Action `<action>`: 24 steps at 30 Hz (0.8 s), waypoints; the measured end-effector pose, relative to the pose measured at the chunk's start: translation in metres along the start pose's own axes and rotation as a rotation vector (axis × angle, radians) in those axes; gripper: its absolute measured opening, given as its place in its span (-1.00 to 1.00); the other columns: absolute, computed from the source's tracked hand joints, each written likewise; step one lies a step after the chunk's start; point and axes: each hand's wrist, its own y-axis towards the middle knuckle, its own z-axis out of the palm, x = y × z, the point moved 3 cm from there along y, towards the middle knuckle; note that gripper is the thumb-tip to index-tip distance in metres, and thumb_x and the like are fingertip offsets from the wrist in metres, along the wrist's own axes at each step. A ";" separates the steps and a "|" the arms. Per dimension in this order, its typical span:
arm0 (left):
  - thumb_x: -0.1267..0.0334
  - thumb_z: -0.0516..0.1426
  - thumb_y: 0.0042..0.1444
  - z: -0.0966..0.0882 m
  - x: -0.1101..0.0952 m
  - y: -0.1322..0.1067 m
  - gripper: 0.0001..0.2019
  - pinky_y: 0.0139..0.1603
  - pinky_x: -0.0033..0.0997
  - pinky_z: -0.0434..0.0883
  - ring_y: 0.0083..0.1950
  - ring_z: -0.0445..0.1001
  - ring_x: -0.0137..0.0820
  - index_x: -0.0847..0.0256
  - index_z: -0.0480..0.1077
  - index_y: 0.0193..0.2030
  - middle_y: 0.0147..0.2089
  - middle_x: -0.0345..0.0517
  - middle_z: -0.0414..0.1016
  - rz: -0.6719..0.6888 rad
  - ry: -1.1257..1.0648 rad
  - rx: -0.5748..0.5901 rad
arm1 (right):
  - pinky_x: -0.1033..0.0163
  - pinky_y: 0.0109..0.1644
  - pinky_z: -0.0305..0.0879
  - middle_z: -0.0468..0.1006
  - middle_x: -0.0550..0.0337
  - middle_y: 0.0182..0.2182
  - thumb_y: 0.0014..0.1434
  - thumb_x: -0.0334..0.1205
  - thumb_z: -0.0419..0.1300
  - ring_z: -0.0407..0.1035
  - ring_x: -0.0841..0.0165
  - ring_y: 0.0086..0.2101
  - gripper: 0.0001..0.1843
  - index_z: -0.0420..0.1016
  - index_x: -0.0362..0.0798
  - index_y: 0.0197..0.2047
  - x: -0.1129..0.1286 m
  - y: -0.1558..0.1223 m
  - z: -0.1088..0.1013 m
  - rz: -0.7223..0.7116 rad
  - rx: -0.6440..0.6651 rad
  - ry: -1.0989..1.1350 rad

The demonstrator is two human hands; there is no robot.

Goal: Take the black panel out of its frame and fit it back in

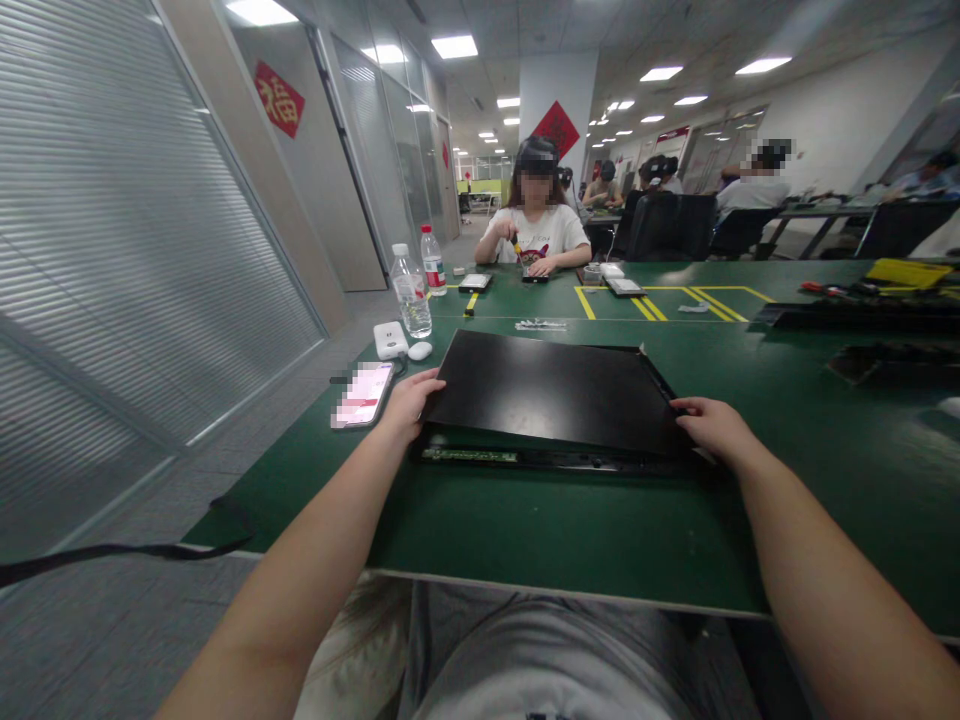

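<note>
A large flat black panel (555,388) lies on the green table (562,520) in front of me, its near edge lifted off a dark base with a green circuit strip (470,455) showing beneath. My left hand (409,402) grips the panel's near-left corner, fingers curled around the edge. My right hand (712,428) holds the near-right corner, thumb on top.
A phone (363,394) lies left of the panel, with a white charger box (390,339), a white earbud case (420,350) and two water bottles (412,291) behind it. A person sits across the table working with a screwdriver. Dark parts lie at the right (885,360).
</note>
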 end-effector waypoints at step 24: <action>0.50 0.45 -0.02 -0.007 -0.007 -0.004 -0.67 0.17 -0.13 0.68 0.09 0.79 -0.02 0.23 0.76 -0.07 -0.08 0.04 0.84 0.135 0.457 0.043 | 0.11 0.02 0.60 0.82 -0.06 -0.11 0.01 -0.40 0.39 0.71 0.08 -0.12 -0.51 0.86 -0.05 0.03 -0.009 0.007 -0.001 -0.003 0.036 0.004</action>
